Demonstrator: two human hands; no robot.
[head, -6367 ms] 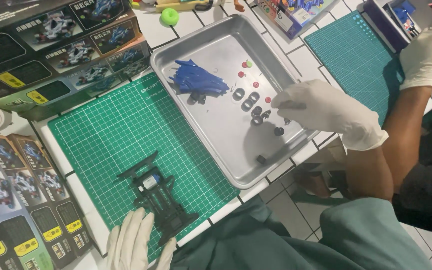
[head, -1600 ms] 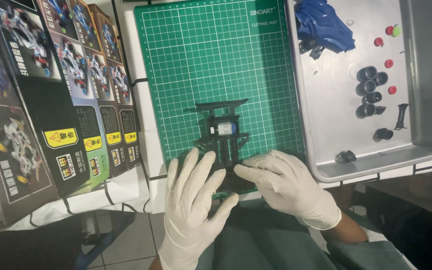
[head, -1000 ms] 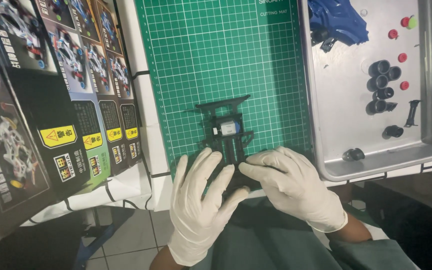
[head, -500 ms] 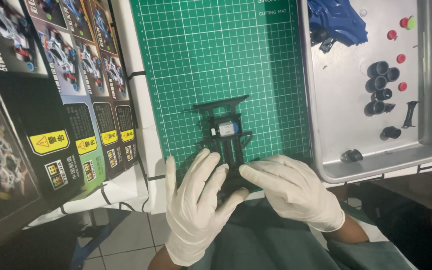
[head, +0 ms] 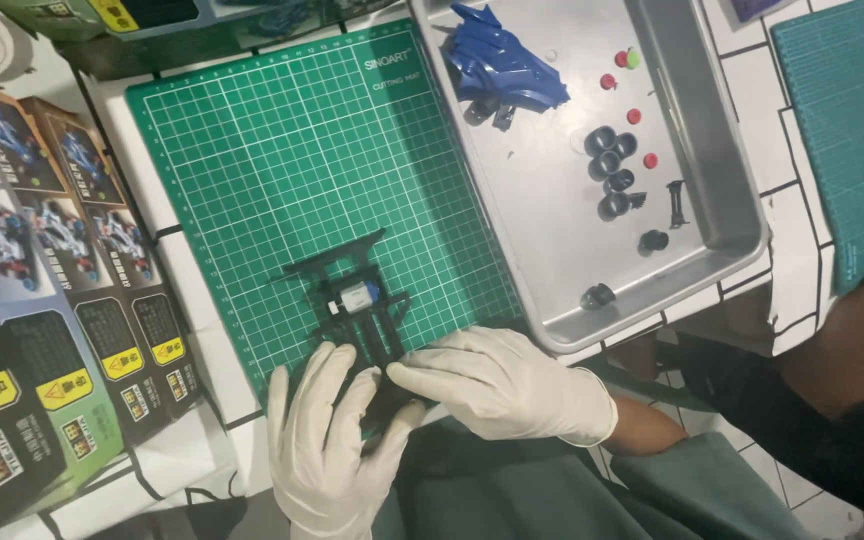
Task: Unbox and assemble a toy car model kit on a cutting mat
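Black chassis [head: 357,310], near end under both hands [head: 422,400]

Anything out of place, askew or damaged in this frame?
Nothing looks damaged or spilled. The black chassis lies skewed to the green cutting mat grid, held by left hand and right hand.

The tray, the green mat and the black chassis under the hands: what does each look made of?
The tray looks like brushed metal, likely steel or aluminium: grey, with a dull sheen and rolled rim. The green mat seems a matte rubbery or vinyl cutting mat, flat with a printed white grid. The black chassis appears moulded plastic: thin ribs, faint gloss. The left hand and right hand both touch it.
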